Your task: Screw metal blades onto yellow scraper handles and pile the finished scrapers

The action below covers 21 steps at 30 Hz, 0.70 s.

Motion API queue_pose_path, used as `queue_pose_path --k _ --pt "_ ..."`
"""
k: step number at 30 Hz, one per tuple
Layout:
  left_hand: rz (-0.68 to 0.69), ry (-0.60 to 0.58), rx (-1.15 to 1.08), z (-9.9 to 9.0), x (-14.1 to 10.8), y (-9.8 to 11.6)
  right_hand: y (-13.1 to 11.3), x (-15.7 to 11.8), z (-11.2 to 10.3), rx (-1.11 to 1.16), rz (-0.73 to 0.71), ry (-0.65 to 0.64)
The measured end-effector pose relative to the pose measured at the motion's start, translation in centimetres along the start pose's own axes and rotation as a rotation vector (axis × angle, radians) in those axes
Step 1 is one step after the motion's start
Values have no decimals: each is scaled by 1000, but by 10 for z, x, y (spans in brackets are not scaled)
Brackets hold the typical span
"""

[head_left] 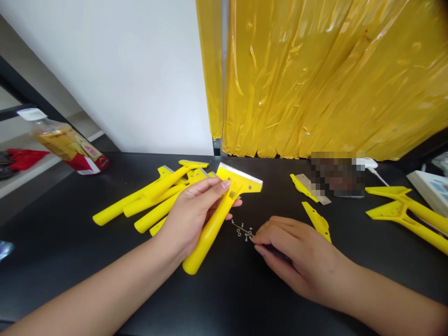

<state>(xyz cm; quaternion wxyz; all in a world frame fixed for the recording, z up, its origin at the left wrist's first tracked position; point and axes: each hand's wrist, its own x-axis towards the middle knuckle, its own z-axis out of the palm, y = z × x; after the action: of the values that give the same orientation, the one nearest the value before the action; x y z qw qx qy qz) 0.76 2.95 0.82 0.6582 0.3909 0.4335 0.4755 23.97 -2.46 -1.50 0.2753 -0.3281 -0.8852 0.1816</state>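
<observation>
My left hand grips a yellow scraper near its head, thumb on top. A metal blade edge shows along the head's far side, and the handle slants toward me. Fingers of my right hand are closed around a thin screwdriver, its tip pointing left among small screws and nuts on the black table. Several yellow scrapers lie in a pile left of and behind my left hand.
Loose yellow head plates and a metal blade lie at right, beside yellow handles. A tilted drink bottle is at far left. Yellow plastic sheeting hangs behind the black table. A white box sits far right.
</observation>
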Motion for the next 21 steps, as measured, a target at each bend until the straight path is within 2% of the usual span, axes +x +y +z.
queue_pose_path --k 6,11,16,21 --pt "13 8 36 1 0 1 0 1 0 -1 2 16" --pt "1 -26 54 0 -1 1 -6 2 -17 39 5 93" --pt "-136 -47 36 2 -2 -3 -16 -1 -40 42 -51 248" --pt "-307 -136 22 8 -10 -7 -14 -5 -47 10 -61 353"
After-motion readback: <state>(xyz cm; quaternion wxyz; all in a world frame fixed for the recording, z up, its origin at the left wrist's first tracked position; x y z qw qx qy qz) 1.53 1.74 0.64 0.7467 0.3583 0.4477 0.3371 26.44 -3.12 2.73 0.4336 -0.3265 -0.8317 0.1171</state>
